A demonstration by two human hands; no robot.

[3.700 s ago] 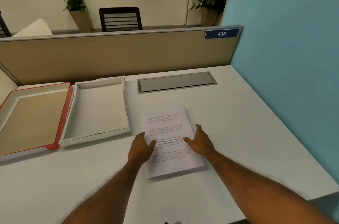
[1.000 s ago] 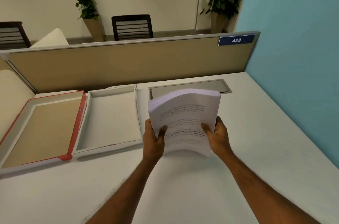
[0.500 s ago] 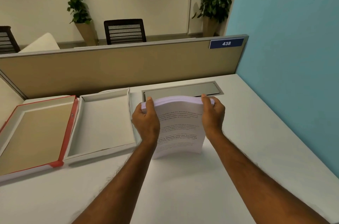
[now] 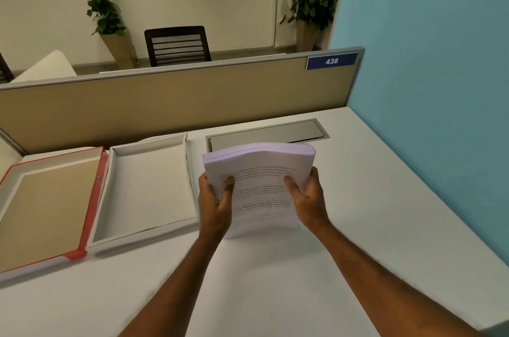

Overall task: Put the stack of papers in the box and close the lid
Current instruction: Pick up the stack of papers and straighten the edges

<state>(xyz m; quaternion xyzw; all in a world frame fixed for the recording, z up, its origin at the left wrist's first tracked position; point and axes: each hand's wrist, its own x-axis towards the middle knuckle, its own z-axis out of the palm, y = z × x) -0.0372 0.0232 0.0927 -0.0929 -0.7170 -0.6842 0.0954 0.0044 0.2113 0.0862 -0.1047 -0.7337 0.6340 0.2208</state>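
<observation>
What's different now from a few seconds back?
The white printed paper stack, earlier flat on the white desk, now stands upright, gripped at its sides by the left hand and right hand. The white open box and red-edged lid stayed put.

Printed paper stack [image 4: 260,185] upright, bowed, centre frame; open white box [image 4: 148,187] left of it, red-edged lid [image 4: 95,198] far left.

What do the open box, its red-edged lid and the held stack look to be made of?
Box: likely matte white cardboard, with folded corner seams. Lid: seemingly board too, bare tan inside, red edging. Stack of papers: thin printed white sheets, bowing between the left hand and right hand.
</observation>
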